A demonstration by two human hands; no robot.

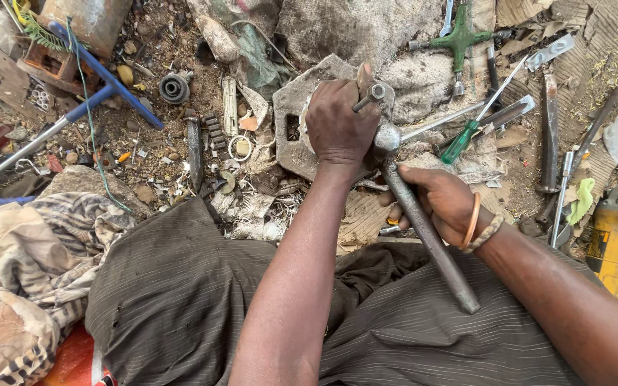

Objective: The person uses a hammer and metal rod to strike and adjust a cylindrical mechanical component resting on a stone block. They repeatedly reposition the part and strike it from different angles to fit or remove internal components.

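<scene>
Here, the left hand (pixel 337 129) pins a bolt (pixel 370 96) upright on a metal plate (pixel 291 132) on the ground; right hand (pixel 438 204), fingers closed, grips a hammer (pixel 423 229) poised beside it.

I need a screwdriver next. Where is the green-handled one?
In the head view, the green-handled screwdriver lies on the ground right of centre, just beyond the right hand, beside the grey metal bar.
</scene>
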